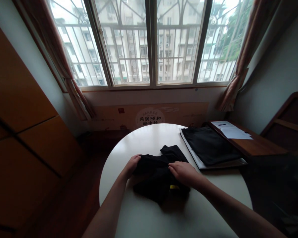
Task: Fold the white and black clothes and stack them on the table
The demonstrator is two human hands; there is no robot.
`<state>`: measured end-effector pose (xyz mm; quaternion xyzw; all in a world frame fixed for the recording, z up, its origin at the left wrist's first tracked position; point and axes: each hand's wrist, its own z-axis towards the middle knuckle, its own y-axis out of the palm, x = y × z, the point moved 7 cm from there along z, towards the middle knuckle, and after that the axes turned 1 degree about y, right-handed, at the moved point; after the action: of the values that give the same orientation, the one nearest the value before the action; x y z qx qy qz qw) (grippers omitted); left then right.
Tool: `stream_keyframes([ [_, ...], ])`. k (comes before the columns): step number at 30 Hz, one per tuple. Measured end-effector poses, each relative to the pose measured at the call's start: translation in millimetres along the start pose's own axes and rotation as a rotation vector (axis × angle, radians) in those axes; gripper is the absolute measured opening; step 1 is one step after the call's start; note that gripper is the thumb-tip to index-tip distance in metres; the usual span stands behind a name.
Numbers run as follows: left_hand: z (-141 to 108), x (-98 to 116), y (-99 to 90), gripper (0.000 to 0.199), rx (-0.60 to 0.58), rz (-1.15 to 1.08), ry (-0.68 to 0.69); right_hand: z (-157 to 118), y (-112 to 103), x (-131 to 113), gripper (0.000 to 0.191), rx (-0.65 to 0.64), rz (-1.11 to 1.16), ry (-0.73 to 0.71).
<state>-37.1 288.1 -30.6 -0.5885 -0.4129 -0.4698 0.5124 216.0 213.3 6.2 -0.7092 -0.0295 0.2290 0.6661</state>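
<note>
A crumpled black garment [151, 180] lies on the white round table [124, 145], with a small yellow patch [174, 187] near its lower right. My left hand [132, 165] pinches the garment's upper left edge. Towards its upper right, my right hand [182, 172] grips the fabric, fingers closed on it. One black flap of cloth sticks out beyond my right hand, away from me. Which kind of garment it is, the dark folds do not show.
Flat black cloth [211, 145] lies on a white sheet or board at the table's right. Beyond it, papers [230, 129] rest on a brown wooden surface [258, 143]. A barred window [151, 43] with tied curtains is ahead; a wooden cabinet [27, 132] stands left.
</note>
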Motion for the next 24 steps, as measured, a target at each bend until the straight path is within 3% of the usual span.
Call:
stream_keyframes([
  [5, 3, -4, -0.8, 0.031, 0.02, -0.011, 0.006, -2, -3, -21, 0.038, 0.092, -0.019, -0.083],
  [12, 5, -6, -0.8, 0.033, 0.052, -0.013, 0.028, -6, 20, -43, 0.022, 0.002, -0.074, -0.219],
  [17, 8, -5, -1.4, 0.032, 0.073, -0.031, 0.065, -12, 28, -51, 0.019, -0.05, -0.133, -0.225],
  [24, 2, 4, -5.3, 0.038, 0.126, -0.078, 0.1, -33, -4, -54, 0.014, 0.019, -0.122, -0.242],
])
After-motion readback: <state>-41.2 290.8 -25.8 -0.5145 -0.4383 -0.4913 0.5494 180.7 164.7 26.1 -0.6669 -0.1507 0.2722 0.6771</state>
